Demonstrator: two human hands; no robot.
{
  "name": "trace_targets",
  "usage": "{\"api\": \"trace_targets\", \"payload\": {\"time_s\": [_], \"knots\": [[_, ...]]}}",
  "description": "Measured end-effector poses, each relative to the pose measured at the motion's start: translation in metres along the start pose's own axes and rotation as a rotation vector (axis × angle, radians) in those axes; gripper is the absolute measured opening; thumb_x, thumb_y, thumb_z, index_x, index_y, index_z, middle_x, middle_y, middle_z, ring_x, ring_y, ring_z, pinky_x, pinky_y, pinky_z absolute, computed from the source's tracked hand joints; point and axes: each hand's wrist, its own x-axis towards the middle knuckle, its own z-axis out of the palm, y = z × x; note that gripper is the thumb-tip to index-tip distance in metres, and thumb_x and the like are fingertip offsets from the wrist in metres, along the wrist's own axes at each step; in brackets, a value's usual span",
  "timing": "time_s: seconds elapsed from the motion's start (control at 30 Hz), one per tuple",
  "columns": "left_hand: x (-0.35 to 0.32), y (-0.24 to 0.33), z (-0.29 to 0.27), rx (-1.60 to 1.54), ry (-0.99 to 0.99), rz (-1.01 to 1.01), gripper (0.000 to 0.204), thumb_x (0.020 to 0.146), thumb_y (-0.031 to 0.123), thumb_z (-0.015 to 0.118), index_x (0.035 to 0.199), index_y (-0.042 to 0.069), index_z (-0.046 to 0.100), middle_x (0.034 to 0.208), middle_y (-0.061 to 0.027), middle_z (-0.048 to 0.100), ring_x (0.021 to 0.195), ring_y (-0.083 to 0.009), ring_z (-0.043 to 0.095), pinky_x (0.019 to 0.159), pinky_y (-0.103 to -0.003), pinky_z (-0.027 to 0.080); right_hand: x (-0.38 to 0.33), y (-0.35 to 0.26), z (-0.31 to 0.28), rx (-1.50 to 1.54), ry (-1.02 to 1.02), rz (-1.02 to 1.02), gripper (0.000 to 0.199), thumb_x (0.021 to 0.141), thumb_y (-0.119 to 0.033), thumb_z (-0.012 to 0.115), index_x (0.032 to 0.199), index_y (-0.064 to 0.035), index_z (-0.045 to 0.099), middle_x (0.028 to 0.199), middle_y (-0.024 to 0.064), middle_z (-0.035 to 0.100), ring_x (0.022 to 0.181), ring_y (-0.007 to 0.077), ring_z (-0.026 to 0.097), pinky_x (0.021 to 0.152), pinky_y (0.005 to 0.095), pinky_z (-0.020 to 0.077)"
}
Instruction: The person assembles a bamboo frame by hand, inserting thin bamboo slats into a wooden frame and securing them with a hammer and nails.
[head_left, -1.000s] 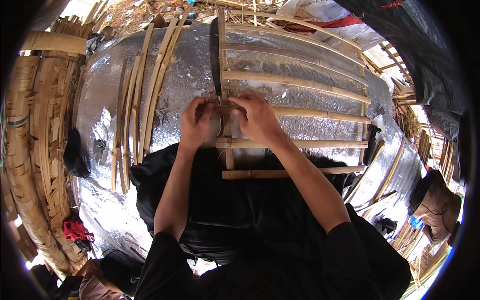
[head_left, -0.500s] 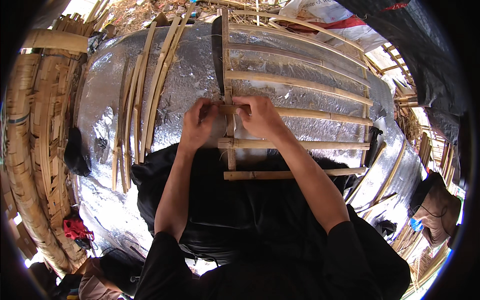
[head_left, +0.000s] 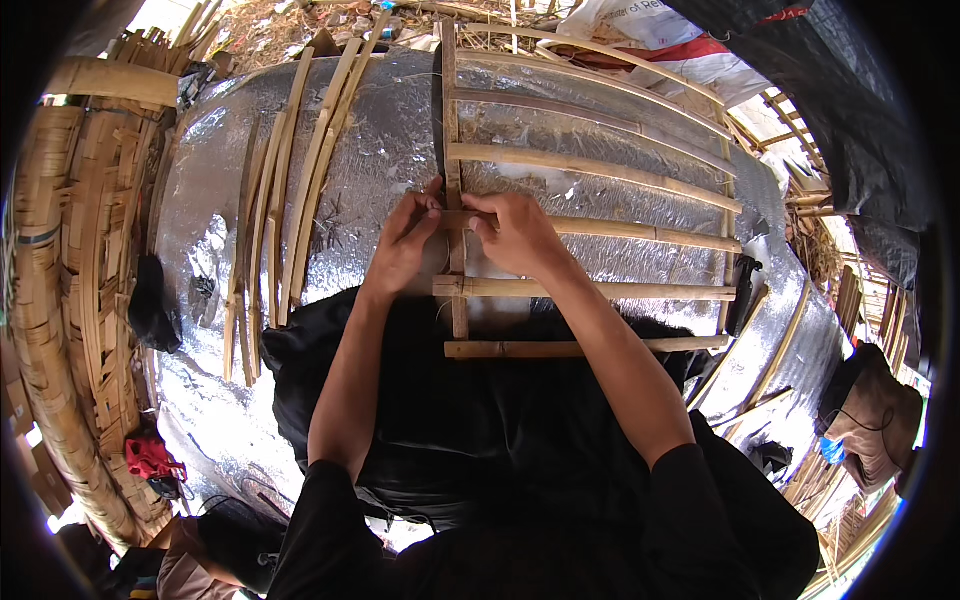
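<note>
A ladder-like frame of split bamboo lies before me. Several crosswise bamboo slats [head_left: 640,232] run right from one lengthwise bamboo strip [head_left: 451,120]. My left hand [head_left: 402,243] is closed just left of that strip, thumb and fingers pinched together; what they hold is too small to make out. Across the strip, my right hand [head_left: 515,232] is curled over the left end of one slat, gripping it with thumb and bent fingers. The slat's end shows partly between my hands at the crossing. A long dark strip [head_left: 438,110] lies along the lengthwise strip's left side.
Silvery foil sheeting [head_left: 390,130] lies beneath the frame. Loose bamboo strips [head_left: 285,190] rest on it at left, near a black object [head_left: 152,305]. Woven bamboo [head_left: 45,250] stands at far left. A red item [head_left: 150,455] lies lower left. Dark sheeting [head_left: 850,100] hangs upper right.
My left hand has shifted slightly right and its index finger is raised higher. The frame has moved a touch left. Less of the dark strip's width shows.
</note>
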Motion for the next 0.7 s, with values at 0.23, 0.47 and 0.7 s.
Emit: {"api": "trace_targets", "payload": {"time_s": [0.23,0.47,0.7], "knots": [[-0.002,0.013,0.001,-0.096,-0.010,-0.026,0.007,0.104,0.010,0.056,0.105,0.004,0.056,0.125,-0.0093,0.065,0.126,-0.0153,0.055,0.106,-0.030,0.038,0.001,-0.001,-0.006,-0.044,-0.040,0.006,0.036,0.093,-0.009,0.064,0.129,-0.0029,0.068,0.114,0.0260,0.070,0.110,0.0403,0.068,0.095,0.0431,0.0540],[-0.004,0.026,0.009,0.631,0.099,0.444,0.013,0.087,-0.002,0.071,0.098,0.003,0.066,0.104,-0.0107,0.072,0.096,-0.0261,0.071,0.081,-0.037,0.054,-0.001,0.009,0.001,-0.082,0.031,-0.092,0.037,0.091,-0.011,0.068,0.126,-0.0024,0.069,0.109,0.0220,0.072,0.093,0.0401,0.068,0.089,0.0449,0.0532],[0.002,0.008,0.012,0.710,0.084,0.614,0.018,0.081,-0.005,0.074,0.096,0.004,0.070,0.102,-0.0122,0.072,0.094,-0.0301,0.071,0.079,-0.039,0.057,-0.047,0.002,0.025,-0.379,0.474,-0.403,0.030,0.089,-0.016,0.071,0.116,-0.0087,0.063,0.111,0.0087,0.066,0.105,0.0289,0.061,0.094,0.0463,0.0460]]}}
